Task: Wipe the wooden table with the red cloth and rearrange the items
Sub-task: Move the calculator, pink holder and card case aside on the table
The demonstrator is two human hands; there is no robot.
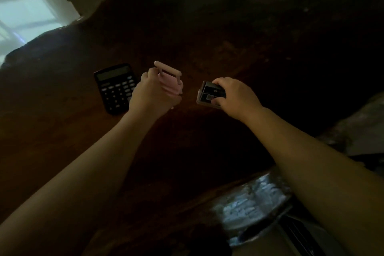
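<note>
Dimly: left hand (153, 93) fingers grip pink object (169, 82) | right hand (236, 95) fingers grip dark box (211, 94), details unreadable

You can read nothing here; the calculator (115, 87) near the table's (228, 48) left edge shows keys too dim and blurred to make out; the small dark box (211, 94) carries a pale label, illegible.

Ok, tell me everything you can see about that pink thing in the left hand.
The pink object looks like smooth plastic: a rounded, ribbed body with a straight bar handle on two thin posts above it. The left hand grips it from the near side, tilted. In this dim light I cannot tell whether it touches the wooden table. The black calculator lies just left.
</note>
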